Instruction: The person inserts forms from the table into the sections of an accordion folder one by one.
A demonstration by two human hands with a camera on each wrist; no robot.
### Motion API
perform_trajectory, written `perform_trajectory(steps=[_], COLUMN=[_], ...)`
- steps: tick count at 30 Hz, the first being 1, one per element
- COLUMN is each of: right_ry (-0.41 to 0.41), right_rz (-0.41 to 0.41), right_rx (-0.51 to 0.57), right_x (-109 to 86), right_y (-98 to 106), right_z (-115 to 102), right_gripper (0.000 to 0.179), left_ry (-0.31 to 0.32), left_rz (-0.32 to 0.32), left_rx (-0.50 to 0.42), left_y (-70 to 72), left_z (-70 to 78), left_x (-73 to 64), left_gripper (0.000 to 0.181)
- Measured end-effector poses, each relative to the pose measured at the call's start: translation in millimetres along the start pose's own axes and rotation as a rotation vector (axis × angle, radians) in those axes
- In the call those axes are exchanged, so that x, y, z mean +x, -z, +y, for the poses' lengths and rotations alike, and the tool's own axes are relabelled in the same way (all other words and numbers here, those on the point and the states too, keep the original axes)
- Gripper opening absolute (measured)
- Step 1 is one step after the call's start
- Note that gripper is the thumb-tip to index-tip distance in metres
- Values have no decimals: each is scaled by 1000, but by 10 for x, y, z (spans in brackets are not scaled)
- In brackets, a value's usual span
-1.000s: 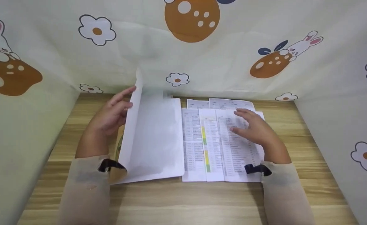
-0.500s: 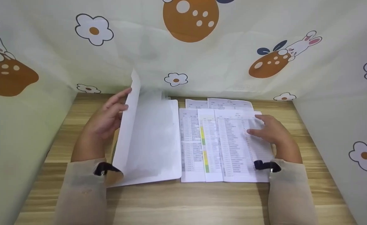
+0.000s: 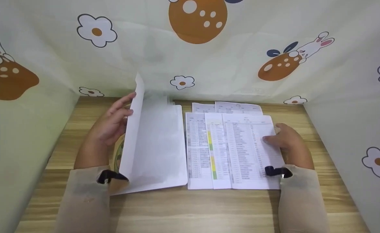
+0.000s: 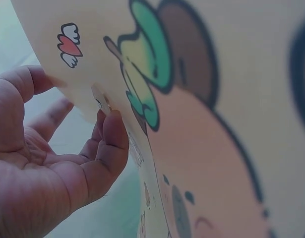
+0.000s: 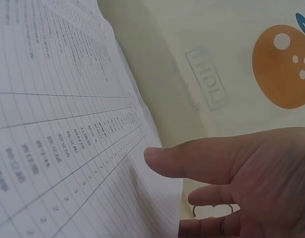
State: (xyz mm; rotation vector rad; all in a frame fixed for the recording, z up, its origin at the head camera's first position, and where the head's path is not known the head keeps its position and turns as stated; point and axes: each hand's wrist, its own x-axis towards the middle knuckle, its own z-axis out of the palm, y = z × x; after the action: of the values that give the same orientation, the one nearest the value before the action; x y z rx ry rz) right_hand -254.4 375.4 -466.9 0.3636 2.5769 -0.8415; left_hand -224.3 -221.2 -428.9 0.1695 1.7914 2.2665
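Observation:
My left hand holds the raised cover of a document folder nearly upright by its left edge. The cover's inside is plain white. In the left wrist view its outside carries a cartoon animal, and my thumb lies beside a small round fastener. Printed sheets lie side by side, partly overlapping, right of the folder. At their right edge is my right hand. Its straight thumb reaches over the lined top sheet, while the other fingers extend past the edge, one tip hidden behind the paper.
Two more sheets stick out behind the printed ones. The wooden table runs toward me in front of the papers. Patterned cloth walls enclose the back and both sides.
My right hand has moved right, from over the sheets to their right edge. My left hand and the raised cover have shifted slightly left in view.

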Motion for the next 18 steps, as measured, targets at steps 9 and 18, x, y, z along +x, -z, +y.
perform_trajectory(steps=[9,18], right_ry=[34,80], right_rz=[-9,42], right_rx=[-40,0], right_x=[31,17], right_y=[36,24], right_z=[65,34], right_gripper=[78,62], left_ry=[-11,-13], left_rz=[-4,20], left_rx=[-31,-49], left_y=[-20,-39], left_z=[-3,-21], left_x=[2,21], left_gripper=[61,62])
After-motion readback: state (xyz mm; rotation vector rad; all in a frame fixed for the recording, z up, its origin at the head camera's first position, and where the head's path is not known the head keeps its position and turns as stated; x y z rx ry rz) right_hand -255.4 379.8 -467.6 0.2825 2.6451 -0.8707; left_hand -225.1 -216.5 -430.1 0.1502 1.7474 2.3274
